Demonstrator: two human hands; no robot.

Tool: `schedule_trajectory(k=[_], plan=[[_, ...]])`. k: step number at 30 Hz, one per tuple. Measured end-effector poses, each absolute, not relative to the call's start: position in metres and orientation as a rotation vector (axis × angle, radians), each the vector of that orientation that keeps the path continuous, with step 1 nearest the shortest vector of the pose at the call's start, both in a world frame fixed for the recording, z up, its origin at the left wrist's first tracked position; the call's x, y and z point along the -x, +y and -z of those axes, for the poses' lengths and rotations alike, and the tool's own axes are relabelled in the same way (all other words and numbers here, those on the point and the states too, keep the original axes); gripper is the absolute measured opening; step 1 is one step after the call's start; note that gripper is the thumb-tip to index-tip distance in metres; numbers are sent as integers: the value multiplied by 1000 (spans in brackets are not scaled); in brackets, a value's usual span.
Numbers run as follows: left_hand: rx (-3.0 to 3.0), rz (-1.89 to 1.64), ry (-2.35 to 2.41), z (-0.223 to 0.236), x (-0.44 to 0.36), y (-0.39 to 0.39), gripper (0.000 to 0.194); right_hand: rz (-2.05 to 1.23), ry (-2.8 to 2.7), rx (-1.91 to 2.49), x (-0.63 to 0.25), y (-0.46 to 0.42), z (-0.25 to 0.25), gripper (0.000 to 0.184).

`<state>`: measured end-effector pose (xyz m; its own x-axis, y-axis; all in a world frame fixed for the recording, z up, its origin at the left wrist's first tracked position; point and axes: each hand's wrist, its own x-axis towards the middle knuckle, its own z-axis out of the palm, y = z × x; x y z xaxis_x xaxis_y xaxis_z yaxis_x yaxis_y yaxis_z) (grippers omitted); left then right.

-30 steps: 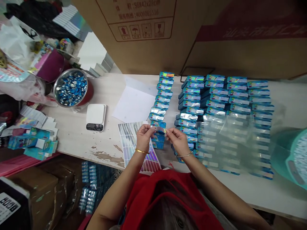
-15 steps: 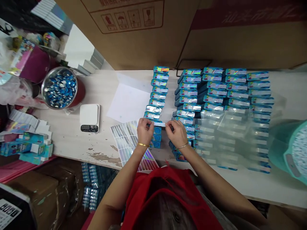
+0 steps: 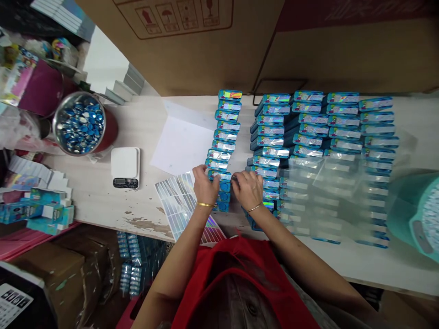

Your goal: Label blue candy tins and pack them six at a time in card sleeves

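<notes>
A small blue box (image 3: 224, 175) with a shiny silver sticker (image 3: 219, 177) on its upturned narrow side stands in the column in front of me. Its left end is between the fingers and thumb of my left hand (image 3: 205, 186). At the box's right end is my right hand (image 3: 248, 189), palm down, fingers slightly bent and apart, holding nothing that I can see. Several blue boxes (image 3: 222, 197) nearer to me show round blue tops without silver strips. Under my left wrist lies a sheet of holographic stickers (image 3: 171, 198).
Rows of stickered boxes (image 3: 310, 119) stand to the right, partly under clear plastic (image 3: 308, 183). A teal bucket (image 3: 401, 210) is at far right. Leftward are a white scale (image 3: 125, 163), a pot of blue pieces (image 3: 111, 130) and white paper (image 3: 181, 141). A large carton (image 3: 206, 59) borders the back.
The silver strip, stretched between both hands before, now lies on the box. My right hand has let go of its end and shifted slightly left, its fingers less pinched.
</notes>
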<state>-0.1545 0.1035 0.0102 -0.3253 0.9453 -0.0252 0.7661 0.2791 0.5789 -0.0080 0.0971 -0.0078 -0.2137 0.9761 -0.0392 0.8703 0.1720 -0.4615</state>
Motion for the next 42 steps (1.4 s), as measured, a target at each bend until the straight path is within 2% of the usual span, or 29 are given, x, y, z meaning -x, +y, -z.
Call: schedule_trajectory(k=[2,6,9,14,17,20,25,29,31,33,37,42], plan=[[-1342,-742,2195,-2,161,106,45,-609,-2222,1762,11,94,7,23],[-847,-712,2009,15,172,112,41,-704,-2337,1752,15,92,8,30],[-750,-680,1905,19,173,116,40,-774,-2490,1709,15,98,10,36],[-1283,-705,2031,-10,168,108,31,-905,-2678,1710,13,112,3,42],[-1609,-879,1942,-39,181,98,20,-939,-2598,1826,7,114,-9,31],[-1760,-938,1970,-52,216,92,22,-881,-2344,1790,6,113,-19,28],[-1688,-530,2013,-34,278,90,28,-969,-2025,1323,45,113,-25,30],[-1605,-519,1782,-31,294,84,29,-1039,-2110,1159,91,118,-24,32],[-1658,-528,1728,-38,294,81,29,-1185,-2127,1135,107,122,-21,24],[-1801,-490,1735,-43,294,78,27,-1309,-2089,1143,117,125,-17,24],[-2173,-399,1812,-41,292,71,26,-1323,-2015,1161,125,126,-9,24],[-2247,-417,1875,-26,285,57,29,-1370,-1932,1244,129,127,2,24]])
